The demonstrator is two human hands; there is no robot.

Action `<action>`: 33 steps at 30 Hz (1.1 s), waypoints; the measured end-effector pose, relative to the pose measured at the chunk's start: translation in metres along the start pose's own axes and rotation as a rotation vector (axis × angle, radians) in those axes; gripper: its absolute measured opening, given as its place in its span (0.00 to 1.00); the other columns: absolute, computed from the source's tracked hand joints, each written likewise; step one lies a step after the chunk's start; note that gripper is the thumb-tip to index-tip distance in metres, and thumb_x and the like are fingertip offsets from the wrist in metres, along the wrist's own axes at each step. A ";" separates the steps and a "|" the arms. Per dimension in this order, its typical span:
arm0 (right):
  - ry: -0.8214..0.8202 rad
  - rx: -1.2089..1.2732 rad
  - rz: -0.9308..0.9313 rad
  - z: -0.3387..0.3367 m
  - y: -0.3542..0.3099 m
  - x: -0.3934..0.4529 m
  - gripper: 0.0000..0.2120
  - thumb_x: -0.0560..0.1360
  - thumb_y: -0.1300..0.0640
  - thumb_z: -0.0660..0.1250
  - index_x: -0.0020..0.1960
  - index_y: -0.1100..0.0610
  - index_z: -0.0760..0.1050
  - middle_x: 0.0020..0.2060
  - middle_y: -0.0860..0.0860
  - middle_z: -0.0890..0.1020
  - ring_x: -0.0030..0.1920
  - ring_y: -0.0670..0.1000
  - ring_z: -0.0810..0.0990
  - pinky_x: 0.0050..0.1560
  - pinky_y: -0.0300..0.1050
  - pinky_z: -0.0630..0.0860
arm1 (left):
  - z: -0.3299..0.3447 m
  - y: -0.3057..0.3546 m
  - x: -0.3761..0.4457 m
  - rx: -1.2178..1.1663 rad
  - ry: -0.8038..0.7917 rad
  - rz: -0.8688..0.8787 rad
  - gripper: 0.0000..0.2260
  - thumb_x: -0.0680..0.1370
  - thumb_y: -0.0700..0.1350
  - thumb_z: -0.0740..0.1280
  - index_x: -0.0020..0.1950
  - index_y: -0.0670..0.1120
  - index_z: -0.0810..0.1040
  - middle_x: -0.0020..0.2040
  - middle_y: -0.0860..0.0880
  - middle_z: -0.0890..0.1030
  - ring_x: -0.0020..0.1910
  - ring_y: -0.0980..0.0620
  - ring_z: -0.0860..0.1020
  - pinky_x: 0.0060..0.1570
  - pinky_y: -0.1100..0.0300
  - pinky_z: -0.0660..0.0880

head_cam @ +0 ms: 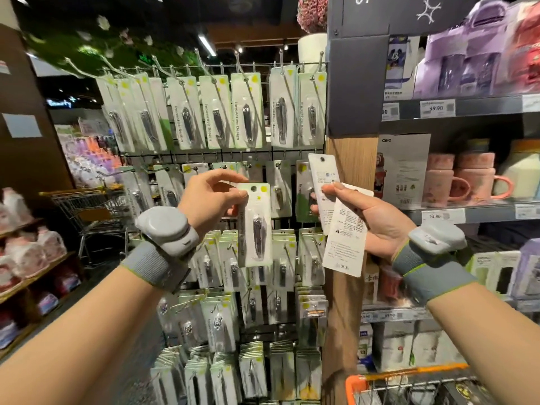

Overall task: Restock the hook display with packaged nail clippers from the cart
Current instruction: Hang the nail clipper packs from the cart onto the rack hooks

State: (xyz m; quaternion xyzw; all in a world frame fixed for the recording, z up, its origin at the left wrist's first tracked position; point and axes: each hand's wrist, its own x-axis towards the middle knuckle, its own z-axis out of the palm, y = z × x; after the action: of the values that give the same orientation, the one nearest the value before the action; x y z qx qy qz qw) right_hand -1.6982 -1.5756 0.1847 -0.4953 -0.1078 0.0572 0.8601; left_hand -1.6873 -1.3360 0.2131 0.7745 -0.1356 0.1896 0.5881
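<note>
Left hand [211, 197]: pinches one clipper pack [254, 226] by its top.
Right hand [377, 222]: grips two packs [344, 232], backs showing.
Cart [409, 385]: below the right hand, contents blurred.

Two hands are raised before the hook display [222, 154]: the left hand [211, 197] pinches one nail clipper pack [254, 225], and the right hand [377, 223] holds two packs [336, 211] fanned, backs showing. On the display's top row, about nine front packs [247, 111] hang (the leftmost ones blur together). Right of the display, two pink mugs [464, 182] sit on a shelf. Two carts show: a metal cart [87, 211] left of the display, an orange-rimmed cart [409, 384] below right. Each wrist bears one grey band.
</note>
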 end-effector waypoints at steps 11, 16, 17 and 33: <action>-0.037 0.010 0.041 0.010 -0.004 -0.002 0.08 0.68 0.58 0.66 0.37 0.60 0.82 0.43 0.56 0.83 0.38 0.54 0.85 0.36 0.44 0.81 | -0.037 -0.004 -0.008 -0.008 0.133 -0.011 0.05 0.72 0.34 0.71 0.44 0.43 0.82 0.31 0.52 0.82 0.27 0.58 0.76 0.29 0.67 0.74; -0.131 -0.049 0.106 0.028 0.007 0.000 0.07 0.69 0.58 0.66 0.41 0.61 0.80 0.47 0.57 0.81 0.38 0.55 0.84 0.35 0.45 0.81 | -0.047 -0.007 -0.020 0.029 0.081 -0.038 0.05 0.72 0.31 0.70 0.45 0.39 0.81 0.29 0.46 0.80 0.24 0.56 0.74 0.26 0.66 0.73; -0.138 -0.055 0.109 0.034 0.009 0.001 0.07 0.69 0.58 0.66 0.41 0.61 0.80 0.45 0.57 0.82 0.38 0.55 0.84 0.34 0.44 0.81 | -0.052 -0.008 -0.021 0.044 0.078 -0.040 0.05 0.72 0.31 0.70 0.45 0.39 0.81 0.30 0.46 0.80 0.24 0.56 0.74 0.26 0.67 0.73; -0.109 0.052 -0.059 0.157 0.060 0.055 0.11 0.70 0.59 0.65 0.33 0.58 0.84 0.35 0.50 0.85 0.38 0.45 0.84 0.41 0.39 0.81 | -0.182 -0.041 0.023 0.266 -0.064 0.120 0.04 0.69 0.33 0.73 0.41 0.39 0.82 0.38 0.42 0.84 0.32 0.58 0.79 0.34 0.68 0.77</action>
State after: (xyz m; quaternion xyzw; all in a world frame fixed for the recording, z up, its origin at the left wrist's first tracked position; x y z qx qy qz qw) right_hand -1.6824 -1.4028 0.2160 -0.4657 -0.1675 0.0615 0.8667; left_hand -1.6732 -1.1498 0.2318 0.8416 -0.1741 0.2159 0.4634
